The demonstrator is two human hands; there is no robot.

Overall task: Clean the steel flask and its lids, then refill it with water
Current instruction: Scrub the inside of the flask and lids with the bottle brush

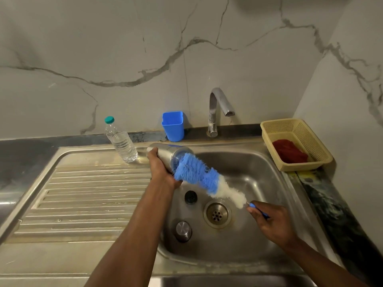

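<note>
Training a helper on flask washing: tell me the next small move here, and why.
Probably push the brush deeper into the flask. The left hand holds the flask tilted over the sink, the right hand grips the brush handle, and most of the bristles are outside the mouth, so the inside looks unscrubbed.

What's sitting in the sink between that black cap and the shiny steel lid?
Nothing: in the head view, only bare wet sink floor lies between the black cap and the steel lid. The drain sits off to their right.
</note>
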